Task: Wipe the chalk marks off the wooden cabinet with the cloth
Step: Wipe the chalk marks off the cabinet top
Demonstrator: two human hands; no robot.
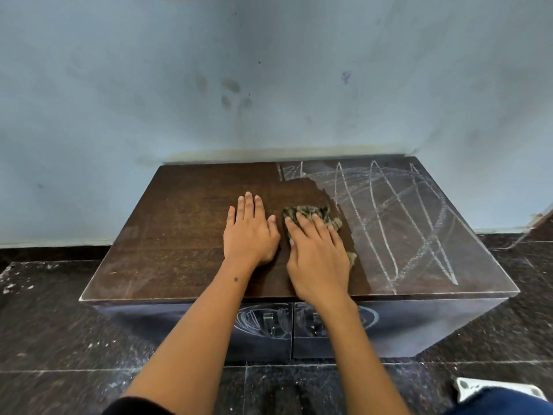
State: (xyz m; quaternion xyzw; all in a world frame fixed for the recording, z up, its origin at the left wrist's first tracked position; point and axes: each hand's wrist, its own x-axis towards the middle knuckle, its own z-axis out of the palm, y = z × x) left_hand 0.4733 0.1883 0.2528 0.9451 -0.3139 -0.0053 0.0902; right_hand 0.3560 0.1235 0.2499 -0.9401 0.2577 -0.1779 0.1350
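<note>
right hand (318,256): fingers straight, pressing cloth (311,217) at frame centre | left hand (250,232): flat on cabinet (167,235), fingers straight | chalk marks (398,220): right half of top

The cabinet (179,235) stands on the floor (45,324) against the wall (209,85). On its top, the left hand (250,232) lies flat just left of the right hand (318,256), which rests on the cloth (311,214). Chalk marks (404,220) lie right of both hands; 2 doors (389,327) below them bear further marks.
</note>
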